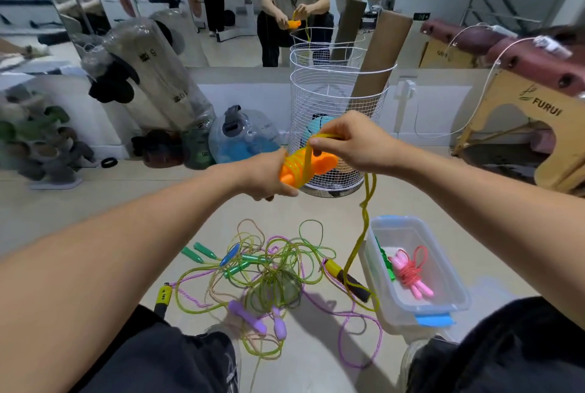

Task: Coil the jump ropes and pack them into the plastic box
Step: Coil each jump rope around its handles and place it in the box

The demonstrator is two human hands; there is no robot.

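Yellow cord (364,234), translucent and thin, runs pinched between the thumb and fingertips of our right hand (351,145), which curls narrowly around a loop lifted just above the orange handles (311,168). Our left hand (269,175) grips those handles tightly from the side nearest us, fingers wrapped around them and the turns of cord already wound there. Below the right fingers, the loose tail hangs down towards the floor, with a kink partway along, and ends near the plastic box (443,269). That box sits down and to the right of our hands; a coiled pink rope (411,272) and something green already lie inside. Down and to the left of the fingers sprawls a tangle of ropes (269,272) in green, purple and yellow. We judge the main risk is the hanging tail snagging in that tangle or on the box rim, dragging other ropes upward. Slack in the pinch could also let the wound turns spring loose.
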